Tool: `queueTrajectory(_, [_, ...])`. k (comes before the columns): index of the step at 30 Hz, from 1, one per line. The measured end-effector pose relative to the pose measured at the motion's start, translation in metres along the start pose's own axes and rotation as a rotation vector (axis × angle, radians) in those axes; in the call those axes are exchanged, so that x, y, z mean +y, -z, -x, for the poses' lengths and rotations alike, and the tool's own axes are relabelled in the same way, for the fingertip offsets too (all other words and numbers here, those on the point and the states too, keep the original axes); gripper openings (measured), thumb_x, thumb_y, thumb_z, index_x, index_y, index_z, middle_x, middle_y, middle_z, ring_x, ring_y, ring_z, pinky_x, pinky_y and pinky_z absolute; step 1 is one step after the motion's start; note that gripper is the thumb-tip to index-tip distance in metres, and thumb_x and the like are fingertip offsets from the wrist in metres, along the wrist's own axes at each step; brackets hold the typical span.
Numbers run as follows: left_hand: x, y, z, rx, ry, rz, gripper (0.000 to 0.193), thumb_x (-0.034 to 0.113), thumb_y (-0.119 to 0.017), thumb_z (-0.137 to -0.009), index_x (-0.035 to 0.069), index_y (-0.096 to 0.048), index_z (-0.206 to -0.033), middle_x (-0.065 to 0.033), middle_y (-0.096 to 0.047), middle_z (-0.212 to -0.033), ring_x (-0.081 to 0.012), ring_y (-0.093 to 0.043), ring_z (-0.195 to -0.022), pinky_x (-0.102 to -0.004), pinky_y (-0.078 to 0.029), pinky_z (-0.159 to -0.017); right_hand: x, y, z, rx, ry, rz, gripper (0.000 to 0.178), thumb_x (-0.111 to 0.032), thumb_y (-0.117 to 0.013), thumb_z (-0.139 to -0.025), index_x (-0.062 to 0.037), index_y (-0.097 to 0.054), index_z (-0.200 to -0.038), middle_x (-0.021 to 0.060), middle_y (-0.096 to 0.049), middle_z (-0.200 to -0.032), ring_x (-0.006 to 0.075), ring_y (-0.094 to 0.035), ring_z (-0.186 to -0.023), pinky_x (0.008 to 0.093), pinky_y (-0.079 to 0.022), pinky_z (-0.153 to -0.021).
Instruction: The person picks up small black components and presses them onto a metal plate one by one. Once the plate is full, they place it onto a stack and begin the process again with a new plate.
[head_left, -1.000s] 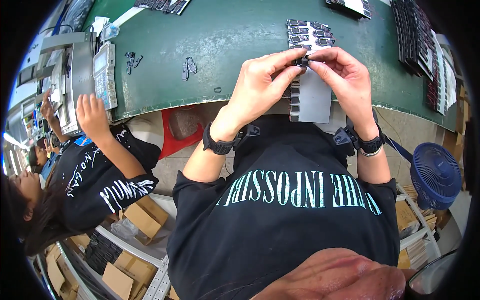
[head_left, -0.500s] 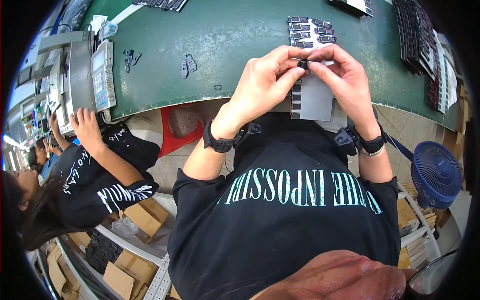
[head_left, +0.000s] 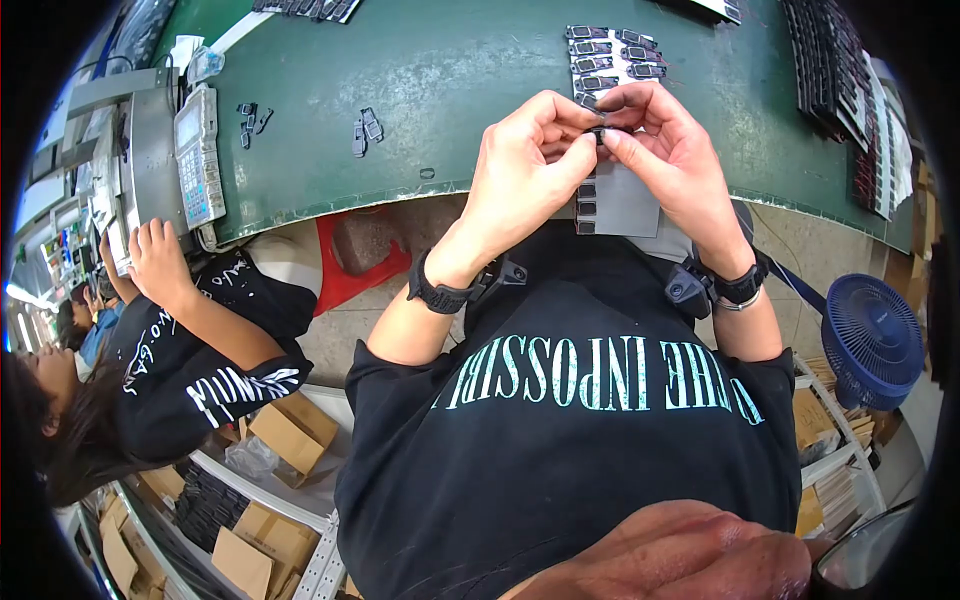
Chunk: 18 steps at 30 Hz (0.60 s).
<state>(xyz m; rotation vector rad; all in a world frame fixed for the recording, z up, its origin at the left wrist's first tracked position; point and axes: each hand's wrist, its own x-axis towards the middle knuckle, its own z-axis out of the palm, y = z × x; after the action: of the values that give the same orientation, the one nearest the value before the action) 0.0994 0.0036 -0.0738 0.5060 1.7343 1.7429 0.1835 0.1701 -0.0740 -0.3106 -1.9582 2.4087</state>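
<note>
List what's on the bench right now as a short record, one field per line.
Left hand: pinching a small black part
Right hand: pinching the same part from the other side
Between the wrists: grey panel, dark pieces along its left edge
Beyond the hands: white sheet bearing two columns of black modules
Table: green
Table, left: loose black pieces; keypad device
Table, far right: stacked black parts
Nearby: co-worker's hand; blue fan

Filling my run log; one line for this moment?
left hand: pinches small black part | right hand: same part | nearer: grey sheet | farther: white sheet bearing black parts
</note>
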Motion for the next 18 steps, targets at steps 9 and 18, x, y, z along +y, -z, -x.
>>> queueTrajectory(9, [0.028, -0.027, 0.021, 0.003, -0.08, -0.051, 0.026, 0.006, -0.068, -0.093, -0.003, -0.062, -0.116, -0.0113, -0.074, -0.107, -0.0125, -0.072, -0.09, -0.0254, -0.057, -0.079, -0.022, 0.011, 0.047, 0.177, 0.17, 0.301, 0.024, 0.0, -0.065, -0.094, 0.0012, -0.06, -0.118, 0.0021, -0.062, -0.11, 0.0101, -0.061, -0.097, 0.0255, -0.051, -0.089])
queueTrajectory(18, [0.022, -0.041, 0.046, -0.021, -0.128, -0.01, 0.028, 0.006, -0.064, -0.098, -0.002, -0.062, -0.124, -0.01, -0.071, -0.117, -0.0139, -0.072, -0.096, -0.0245, -0.056, -0.079, -0.01, 0.055, 0.059, 0.496, 0.243, 0.885, 0.014, -0.008, -0.072, -0.09, -0.0018, -0.072, -0.102, 0.0019, -0.065, -0.099, 0.0075, -0.057, -0.072, 0.0218, -0.046, -0.066])
